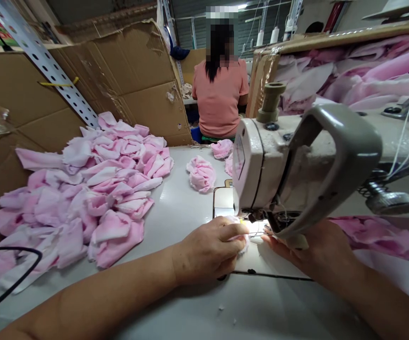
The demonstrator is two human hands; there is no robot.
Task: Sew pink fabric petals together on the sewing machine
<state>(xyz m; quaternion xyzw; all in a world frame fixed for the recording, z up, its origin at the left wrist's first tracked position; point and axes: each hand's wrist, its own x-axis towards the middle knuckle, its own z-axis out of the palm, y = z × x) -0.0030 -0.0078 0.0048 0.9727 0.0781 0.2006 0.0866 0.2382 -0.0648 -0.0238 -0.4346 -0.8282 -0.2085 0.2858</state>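
Note:
My left hand [209, 248] is closed on a small piece of pale pink fabric [243, 245] beside the needle area of a sewing machine [257, 165]. Most of that piece is hidden under my fingers. On the other side of the needle, my right hand [317, 250] reaches in with its fingertips drawn together. The machine's head and grey loop-shaped guard [346, 137] cover part of it, and whatever it pinches is too small to make out. A lamp brightly lights the plate between both hands.
A large heap of pink and white fabric pieces [94, 189] lies on the left of the white table [176, 208]. Gathered pink rosettes [201, 174] sit behind the machine. Cardboard walls [126, 75] enclose the table. More pink fabric [384, 236] lies at right. A person [220, 97] sits ahead.

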